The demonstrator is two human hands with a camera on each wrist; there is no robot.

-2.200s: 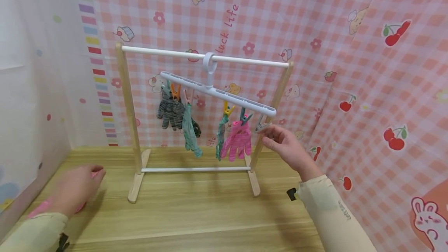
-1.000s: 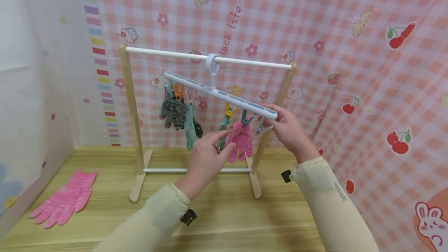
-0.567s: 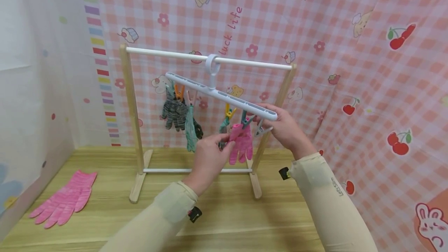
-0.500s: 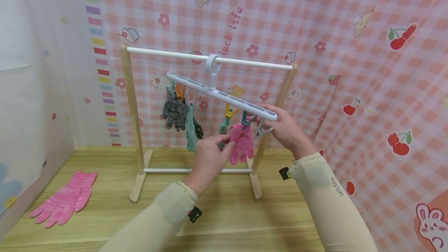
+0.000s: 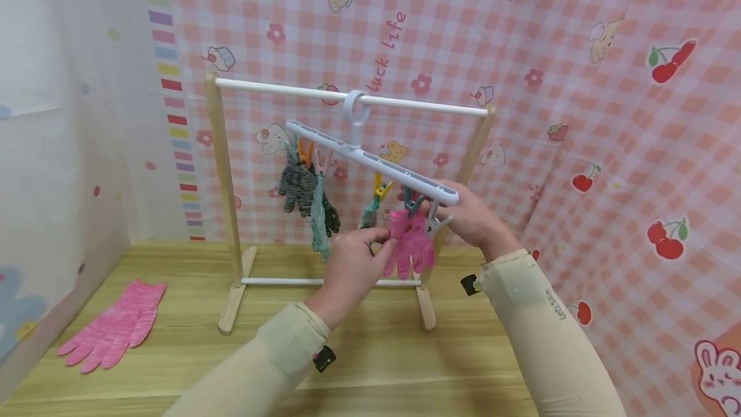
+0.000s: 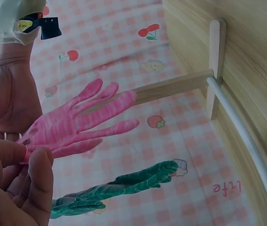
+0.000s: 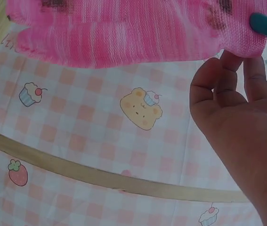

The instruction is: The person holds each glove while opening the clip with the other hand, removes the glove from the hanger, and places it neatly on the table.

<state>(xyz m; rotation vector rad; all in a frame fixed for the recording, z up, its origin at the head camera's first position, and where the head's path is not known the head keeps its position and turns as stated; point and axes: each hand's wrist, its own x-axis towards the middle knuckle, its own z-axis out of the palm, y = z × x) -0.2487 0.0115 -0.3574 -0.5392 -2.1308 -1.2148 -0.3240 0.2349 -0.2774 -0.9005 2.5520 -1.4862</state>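
Pink glove (image 5: pixel 412 243) hangs near the right end of a white hanger (image 5: pixel 382 164), its cuff caught in a dark teal clip (image 5: pixel 413 201) so that its limp fingertips point down towards the table (image 5: pixel 393 372). The left hand (image 5: pixel 353 266) pinches the left edge of the cuff between thumb and forefinger, probably to keep the loose cloth spread and steady beside the clip. The right hand (image 5: pixel 475 221) reaches behind the hanger's end, perhaps to brace it; its fingertips are hidden by the clips and cloth, so I cannot tell whether those fingers grasp anything. A white clip (image 5: pixel 433 216) hangs just beside the glove with no cloth of its own to be seen. The hanger hooks over the top bar (image 5: pixel 278 89) of a wooden rack, which lifts everything off the table, and it slants down to the right. Further left on it hang green gloves (image 5: pixel 319 217) and a gray glove (image 5: pixel 298 192), clipped apart, likely so each drops freely. Another pink glove (image 5: pixel 118 327) lies flat on the table, left of the rack.
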